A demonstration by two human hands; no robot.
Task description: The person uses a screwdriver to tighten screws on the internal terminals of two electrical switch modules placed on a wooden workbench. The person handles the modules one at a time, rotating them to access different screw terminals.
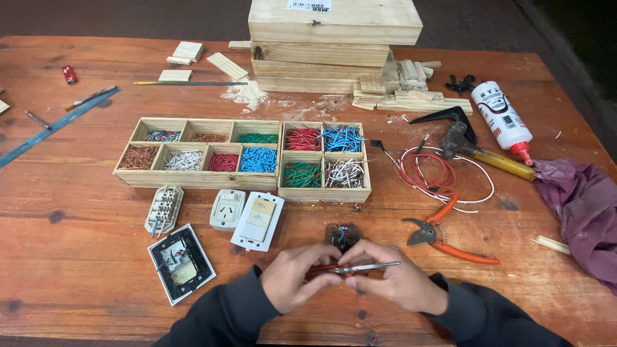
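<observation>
Low in the middle of the frame, the left hand (297,276) and the right hand (392,279) met fingertip to fingertip over the desk (77,270). Between them lay a slim metal tool (366,266), silvery and thin, with a reddish part by the left fingers; both hands were clamped on it, the right pinching the bright shaft, the left curled round the red end. Just above the fingers sat a small dark component (342,234) with blue wires showing, touching or nearly touching the fingertips; I cannot tell which.

To the right, orange-handled pliers (450,241) lay near the right hand, with a coil of red and white wire (437,173) above them. To the left, a white switch plate (258,222) and a white socket (227,209) lay near the left hand. Wooden trays of sorted wire pieces (244,154) stretched across mid-frame. Bare desk lay open at lower left, and the near desk edge ran just under the sleeves. A purple cloth (578,205) crowded the right edge.
</observation>
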